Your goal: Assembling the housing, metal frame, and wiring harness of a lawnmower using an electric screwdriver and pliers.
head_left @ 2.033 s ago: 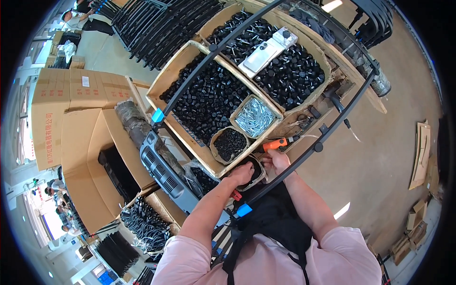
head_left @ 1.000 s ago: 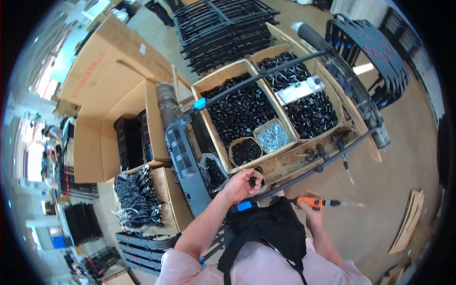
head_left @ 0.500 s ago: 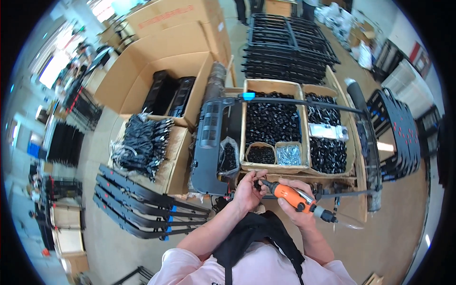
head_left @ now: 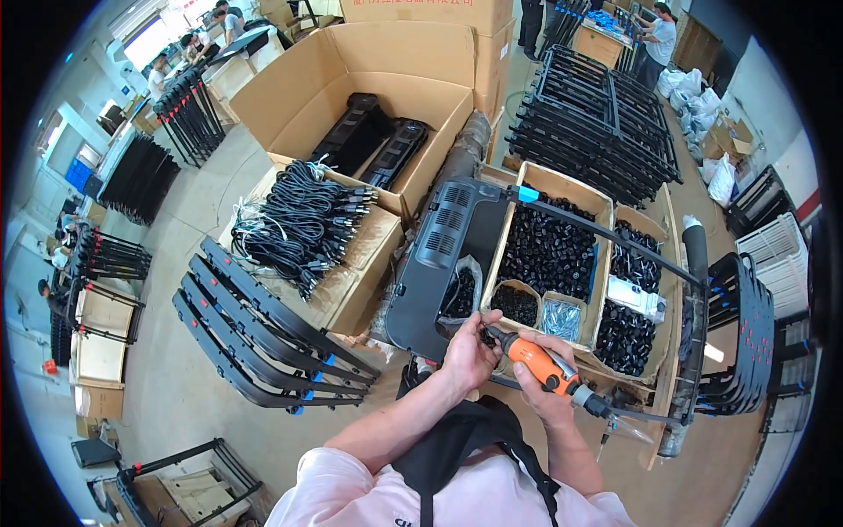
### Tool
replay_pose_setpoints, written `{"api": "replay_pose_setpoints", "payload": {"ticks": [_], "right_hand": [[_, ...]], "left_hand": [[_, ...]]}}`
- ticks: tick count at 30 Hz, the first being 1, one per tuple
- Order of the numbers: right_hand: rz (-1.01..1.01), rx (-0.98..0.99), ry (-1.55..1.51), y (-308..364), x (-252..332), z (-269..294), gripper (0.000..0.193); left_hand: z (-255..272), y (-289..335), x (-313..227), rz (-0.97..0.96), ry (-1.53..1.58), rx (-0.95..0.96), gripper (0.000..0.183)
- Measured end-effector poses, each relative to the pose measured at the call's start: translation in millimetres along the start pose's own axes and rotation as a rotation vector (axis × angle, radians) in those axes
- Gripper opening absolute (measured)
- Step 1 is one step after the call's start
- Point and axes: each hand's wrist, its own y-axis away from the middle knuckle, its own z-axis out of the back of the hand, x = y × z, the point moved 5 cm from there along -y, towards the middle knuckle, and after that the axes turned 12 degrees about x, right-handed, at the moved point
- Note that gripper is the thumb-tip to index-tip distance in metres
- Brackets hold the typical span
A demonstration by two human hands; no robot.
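Note:
My right hand [head_left: 549, 391] is wrapped round an orange and black power screwdriver [head_left: 537, 362], its nose pointing to the left. At that nose, my left hand [head_left: 471, 358] has its fingers pinched together round a small dark part, too small to make out. Just beyond my hands lies a black frame with a vented panel [head_left: 439, 233] on its left and a thin bar [head_left: 606, 227] crossing to the right. Under the bar stands a wooden bin of black knob-like parts [head_left: 549, 241]. Small tubs in its near end hold black screws [head_left: 516, 305] and silver screws [head_left: 560, 320].
On the left, bundled black cables [head_left: 303, 215] lie on a carton, with curved black frame legs [head_left: 263, 325] stacked in front. Behind stands an open cardboard box [head_left: 386, 53] holding black panels. Black frames [head_left: 597, 123] are piled far right. People [head_left: 660, 39] work in the background.
The view has turned to the left, so the bins and frame appear further right and tilted. Both hands keep the same hold, with the screwdriver still against the small part.

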Motion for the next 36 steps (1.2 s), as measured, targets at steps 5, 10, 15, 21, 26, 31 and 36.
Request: {"api": "replay_pose_setpoints", "payload": {"ticks": [5, 10, 15, 21, 26, 31, 36], "right_hand": [[0.001, -0.005, -0.003, -21.6, -3.2, -8.1, 0.055], [-0.07, -0.029, -0.078, -51.4, -11.1, -19.1, 0.054], [-0.089, 0.002, -0.051, -98.5, -16.9, -35.8, 0.051], [-0.202, 0.062, -0.051, -176.9, -33.3, -71.9, 0.049], [-0.221, 0.124, -0.026, -229.4, -59.5, -101.1, 0.049], [-0.269, 0.185, -0.005, -252.3, -79.6, -121.6, 0.049], [-0.292, 0.246, 0.121, -264.3, -85.3, -130.7, 0.047]], "left_hand": [[-6.4, -6.1, -18.2, -0.019, -0.018, 0.078, 0.045], [-4.0, -17.7, -40.7, -0.034, -0.006, 0.098, 0.049], [12.3, -23.2, -67.0, -0.078, 0.037, 0.133, 0.045], [52.4, -23.4, -97.0, -0.059, -0.141, 0.087, 0.03], [67.5, -24.1, -109.5, -0.073, -0.211, 0.1, 0.028], [77.3, -28.3, -112.3, -0.046, -0.257, 0.183, 0.033], [76.6, -29.8, -114.3, -0.037, -0.235, 0.19, 0.034]]}}
